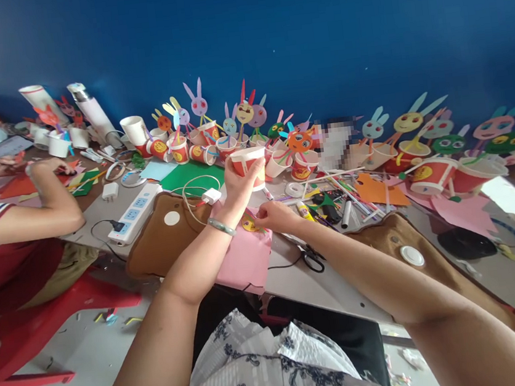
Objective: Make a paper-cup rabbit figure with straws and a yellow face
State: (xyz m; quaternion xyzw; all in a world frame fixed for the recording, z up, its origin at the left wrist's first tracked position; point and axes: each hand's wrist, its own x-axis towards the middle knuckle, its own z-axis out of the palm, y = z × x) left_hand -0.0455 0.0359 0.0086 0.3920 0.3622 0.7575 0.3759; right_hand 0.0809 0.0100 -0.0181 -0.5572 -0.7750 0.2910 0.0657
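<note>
My left hand [237,186] is raised above the table edge, fingers wrapped round a red and white paper cup [247,162]. A pale bangle sits on that wrist. My right hand [275,215] rests lower, fingers curled over a small yellow paper face piece [248,224] lying on a pink sheet [244,256]. What the right fingers pinch is too small to name. Black scissors [312,257] lie just right of my right wrist.
Rows of paper cups with bunny-eared paper faces [250,125] line the blue wall. A white power strip [133,214], a charger with cable [210,195], brown pads [165,240], straws and glue sticks [346,201] crowd the table. Another person in a red shirt [7,246] works at the left.
</note>
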